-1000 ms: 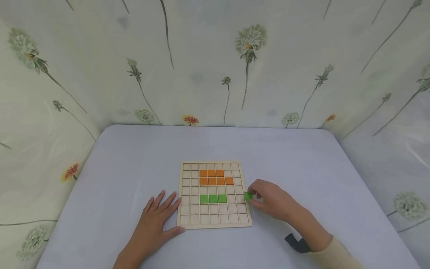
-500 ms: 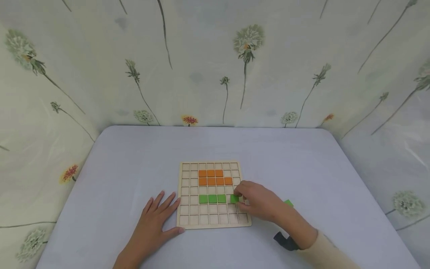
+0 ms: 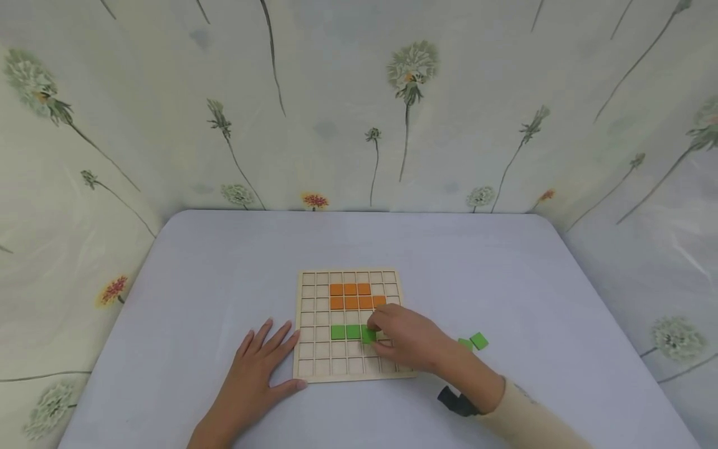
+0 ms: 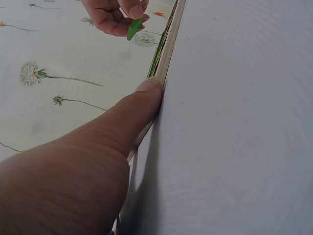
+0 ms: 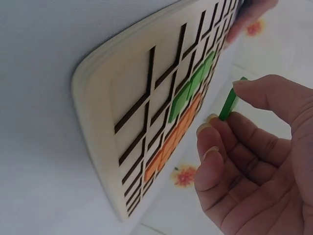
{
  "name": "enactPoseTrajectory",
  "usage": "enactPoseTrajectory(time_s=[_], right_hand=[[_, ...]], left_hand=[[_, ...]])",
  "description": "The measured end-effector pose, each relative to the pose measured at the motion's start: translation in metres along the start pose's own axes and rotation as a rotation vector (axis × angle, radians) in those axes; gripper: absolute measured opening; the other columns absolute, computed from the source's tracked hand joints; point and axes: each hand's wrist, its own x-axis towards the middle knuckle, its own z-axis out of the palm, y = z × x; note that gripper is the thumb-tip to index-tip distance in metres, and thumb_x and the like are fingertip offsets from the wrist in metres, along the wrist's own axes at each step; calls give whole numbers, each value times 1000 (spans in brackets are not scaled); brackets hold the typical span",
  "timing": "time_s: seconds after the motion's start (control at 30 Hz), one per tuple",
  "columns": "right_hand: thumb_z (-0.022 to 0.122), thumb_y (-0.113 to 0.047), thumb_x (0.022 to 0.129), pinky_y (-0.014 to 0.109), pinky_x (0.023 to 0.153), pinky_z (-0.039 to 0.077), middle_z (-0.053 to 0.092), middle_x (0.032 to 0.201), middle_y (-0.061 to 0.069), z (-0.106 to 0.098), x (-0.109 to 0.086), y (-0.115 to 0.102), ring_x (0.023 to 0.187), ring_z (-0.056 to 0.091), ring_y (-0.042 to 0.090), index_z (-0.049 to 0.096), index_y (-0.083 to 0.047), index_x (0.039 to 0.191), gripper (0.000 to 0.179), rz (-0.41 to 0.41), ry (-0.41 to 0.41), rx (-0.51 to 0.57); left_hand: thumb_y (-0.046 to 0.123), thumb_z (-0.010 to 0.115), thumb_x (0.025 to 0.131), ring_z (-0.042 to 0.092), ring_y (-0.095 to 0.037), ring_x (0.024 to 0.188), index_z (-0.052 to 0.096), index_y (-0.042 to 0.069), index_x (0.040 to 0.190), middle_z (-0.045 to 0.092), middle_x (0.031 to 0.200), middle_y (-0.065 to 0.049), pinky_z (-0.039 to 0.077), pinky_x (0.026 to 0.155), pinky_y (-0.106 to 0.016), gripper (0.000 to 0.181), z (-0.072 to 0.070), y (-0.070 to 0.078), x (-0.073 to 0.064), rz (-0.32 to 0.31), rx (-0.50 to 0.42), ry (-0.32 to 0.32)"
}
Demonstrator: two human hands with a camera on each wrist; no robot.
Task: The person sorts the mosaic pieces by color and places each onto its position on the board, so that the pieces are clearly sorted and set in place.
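Observation:
My right hand (image 3: 412, 340) pinches a square green tile (image 5: 230, 104) between thumb and fingertips. In the right wrist view this tile is tilted and apart from the board's surface. In the head view it overlaps the right end of a row of green tiles (image 3: 338, 332) set in a wooden grid board (image 3: 359, 377). Two rows of orange tiles (image 3: 351, 303) lie in the board's upper cells. Fingers spread, my left hand (image 3: 252, 374) rests along the board's left side, its thumb at the near left corner. That thumb (image 4: 132, 115) touches the board's edge in the left wrist view.
Loose green tiles (image 3: 479, 340) lie on the table right of the board, partly hidden by the right forearm. A black device (image 3: 457, 401) sits at the right wrist. The white table (image 3: 252, 249) ends at a flower-printed backdrop (image 3: 325, 93).
My right hand has carried the green tile leftward from the board's right edge to over the green row. The loose green tiles have come into view behind the forearm. The left hand stays put.

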Motion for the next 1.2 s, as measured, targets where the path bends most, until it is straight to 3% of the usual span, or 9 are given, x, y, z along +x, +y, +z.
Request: enactPoseTrajectory(time_s=[0.23, 0.57, 0.97, 1.2], right_hand=[[76, -23, 94, 26, 80, 57, 63, 100, -10, 5, 9, -12, 89, 56, 7, 73, -15, 106, 15, -45, -8, 17], [77, -22, 92, 23, 71, 55, 62, 95, -8, 15, 20, -22, 84, 56, 8, 73, -14, 101, 12, -146, 35, -69], [78, -23, 91, 20, 70, 53, 60, 90, -10, 24, 31, -27, 82, 53, 7, 73, -16, 100, 12, -148, 6, -121], [78, -20, 91, 17, 63, 48, 56, 83, -12, 28, 35, -32, 77, 49, 7, 73, -16, 96, 8, -125, -20, -114]], left_hand=[[65, 78, 83, 15, -30, 160, 49, 24, 159, 35, 168, 4, 10, 128, -57, 91, -2, 0, 0, -12, 1, -22], [64, 78, 83, 16, -30, 160, 49, 24, 159, 35, 168, 4, 10, 128, -57, 91, -3, -2, -2, -9, -4, -18], [64, 79, 83, 15, -30, 160, 49, 24, 158, 36, 168, 4, 10, 128, -57, 91, -5, 4, 0, -22, 1, -30], [64, 79, 83, 15, -30, 160, 49, 24, 158, 35, 168, 4, 9, 128, -57, 91, -5, 2, 0, -18, 0, -28]])
